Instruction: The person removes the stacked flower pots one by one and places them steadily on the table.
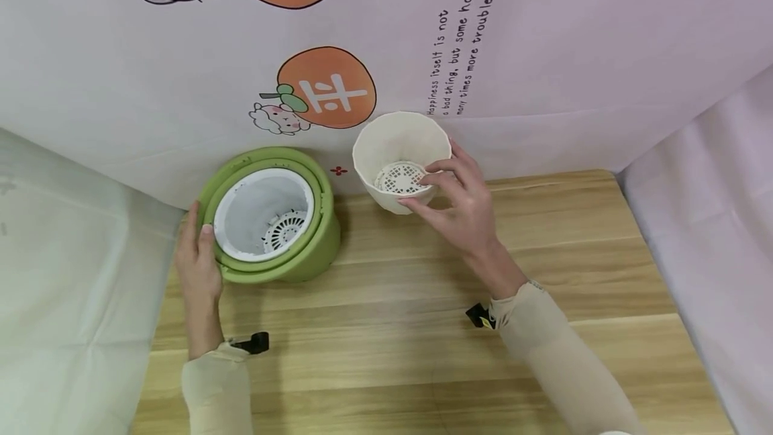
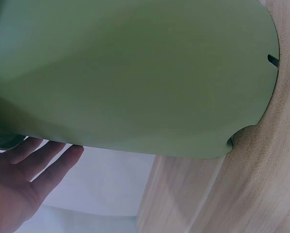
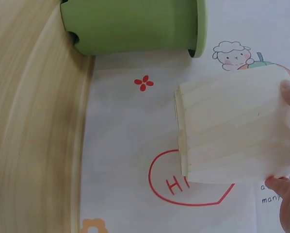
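Note:
In the head view, a round green flowerpot (image 1: 320, 257) stands on the table at left, with a white inner pot (image 1: 241, 210) nested inside it. My left hand (image 1: 198, 270) holds its left rim, thumb on top and fingers against the outside. The left wrist view shows those fingers (image 2: 50, 170) along the wall of the green flowerpot (image 2: 135, 82). To the right, my right hand (image 1: 461, 207) pinches the rim of a cream flowerpot (image 1: 392, 133) with a perforated bottom. The right wrist view shows this cream flowerpot (image 3: 237, 131) raised off the table.
The wood-grain table (image 1: 374, 354) runs under both arms. Behind the pots rises a white printed cloth (image 1: 543, 52) with cartoon fruit and lettering. More pale cloth hangs along the left (image 1: 78, 274) and right sides. A small black device sits at each wrist.

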`<action>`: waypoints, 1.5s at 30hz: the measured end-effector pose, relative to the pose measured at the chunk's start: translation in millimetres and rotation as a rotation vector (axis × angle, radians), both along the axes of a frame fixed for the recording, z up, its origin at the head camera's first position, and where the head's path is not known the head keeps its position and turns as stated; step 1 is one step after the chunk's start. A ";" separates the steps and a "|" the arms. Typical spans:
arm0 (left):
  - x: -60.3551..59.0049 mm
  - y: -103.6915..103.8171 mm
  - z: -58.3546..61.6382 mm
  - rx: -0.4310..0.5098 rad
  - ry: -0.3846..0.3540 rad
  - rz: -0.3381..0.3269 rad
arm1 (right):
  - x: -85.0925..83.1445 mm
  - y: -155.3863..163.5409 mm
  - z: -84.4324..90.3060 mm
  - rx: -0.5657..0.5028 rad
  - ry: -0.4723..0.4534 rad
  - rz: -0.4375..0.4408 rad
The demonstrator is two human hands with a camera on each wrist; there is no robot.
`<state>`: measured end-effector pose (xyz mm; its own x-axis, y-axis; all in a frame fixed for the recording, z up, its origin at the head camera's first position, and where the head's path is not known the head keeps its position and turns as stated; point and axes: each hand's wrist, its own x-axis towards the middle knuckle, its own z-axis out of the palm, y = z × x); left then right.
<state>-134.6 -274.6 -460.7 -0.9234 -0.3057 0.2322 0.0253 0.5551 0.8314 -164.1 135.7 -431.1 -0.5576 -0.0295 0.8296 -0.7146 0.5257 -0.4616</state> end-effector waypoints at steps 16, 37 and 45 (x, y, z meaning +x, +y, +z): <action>-1.5 -1.8 -2.0 0.003 0.028 0.004 | 3.1 18.4 -13.5 0.040 -0.039 -0.017; -2.4 -1.2 -5.2 -0.008 0.063 0.009 | 10.4 44.2 -30.3 0.144 -0.090 -0.054; -2.1 -0.6 -4.5 -0.004 0.061 0.011 | 12.4 55.2 -34.7 0.133 -0.109 -0.072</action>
<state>-136.7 -275.3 -465.2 -0.9042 -0.3144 0.2890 0.0699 0.5586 0.8265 -151.7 190.8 -465.8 -0.6484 -0.0912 0.7558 -0.6224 0.6351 -0.4574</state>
